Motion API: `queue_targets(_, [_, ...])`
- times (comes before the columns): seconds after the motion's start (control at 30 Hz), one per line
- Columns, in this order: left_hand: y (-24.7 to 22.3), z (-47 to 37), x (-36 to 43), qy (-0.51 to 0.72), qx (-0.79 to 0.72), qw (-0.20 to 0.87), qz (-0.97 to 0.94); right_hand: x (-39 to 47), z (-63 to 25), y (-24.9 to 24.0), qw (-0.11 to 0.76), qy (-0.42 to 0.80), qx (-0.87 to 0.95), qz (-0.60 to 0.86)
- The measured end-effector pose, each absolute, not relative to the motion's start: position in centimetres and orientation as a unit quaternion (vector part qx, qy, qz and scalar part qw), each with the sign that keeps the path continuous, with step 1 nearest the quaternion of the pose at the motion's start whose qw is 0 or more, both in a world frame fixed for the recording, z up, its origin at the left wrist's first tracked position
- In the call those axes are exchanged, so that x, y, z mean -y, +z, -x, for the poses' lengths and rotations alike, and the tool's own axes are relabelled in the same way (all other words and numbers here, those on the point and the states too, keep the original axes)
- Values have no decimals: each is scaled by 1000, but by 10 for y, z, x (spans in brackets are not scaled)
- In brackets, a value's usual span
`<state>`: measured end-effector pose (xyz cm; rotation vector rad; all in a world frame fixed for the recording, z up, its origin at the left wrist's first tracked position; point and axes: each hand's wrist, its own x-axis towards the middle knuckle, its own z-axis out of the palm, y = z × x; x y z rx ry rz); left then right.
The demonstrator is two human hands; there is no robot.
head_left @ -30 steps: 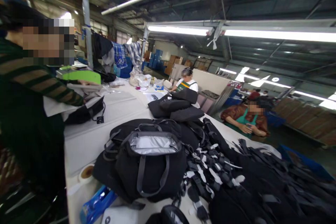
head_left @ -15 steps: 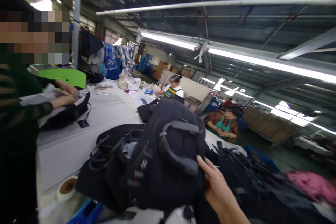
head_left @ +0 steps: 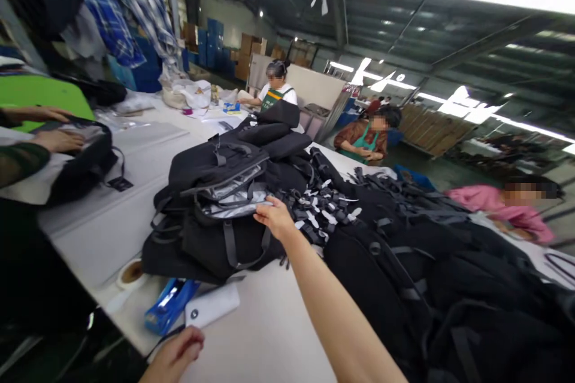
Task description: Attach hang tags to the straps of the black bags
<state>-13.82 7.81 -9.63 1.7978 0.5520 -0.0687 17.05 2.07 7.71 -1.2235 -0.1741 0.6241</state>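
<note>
My right hand (head_left: 276,217) reaches across the table, its fingers pinched at the opening of a black bag (head_left: 224,239) with a shiny silver lining (head_left: 238,196). This bag lies on its side in a stack of black bags. Low in the view, my left hand (head_left: 179,347) hovers at the table's near edge with its fingers curled in and nothing visible in them. Just beyond it are a blue tape dispenser (head_left: 168,305) and a white rectangular item (head_left: 212,305) resembling a phone or power bank.
Black backpacks (head_left: 404,263) cover the right side. White-tagged buckles or straps (head_left: 321,209) lie mid-table. A tape roll (head_left: 132,274) sits left. A co-worker's hands (head_left: 58,131) work on a black bag (head_left: 90,161) at left; other people sit along the far side.
The black backpack my right hand held up close is no longer raised there; that hand is now at the silver-lined bag. My left hand has come into view. The camera has turned right and down.
</note>
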Motion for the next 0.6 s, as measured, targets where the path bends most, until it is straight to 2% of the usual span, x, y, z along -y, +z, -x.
queue_targets(0.1, [-80, 136, -82, -36, -230, 579, -782, 35, -171, 83, 747, 308, 120, 576])
queue_targets(0.2, [-79, 134, -88, -40, -224, 571, -789, 112, -154, 66, 718, 299, 110, 619])
queue_targets(0.4, [-107, 117, -85, -78, -230, 569, -785, 285, -72, -36, 650, 203, -85, 728])
queue_targets(0.6, [-89, 83, -45, -183, -119, 537, -815, 400, 15, -127, 522, 78, -229, 818])
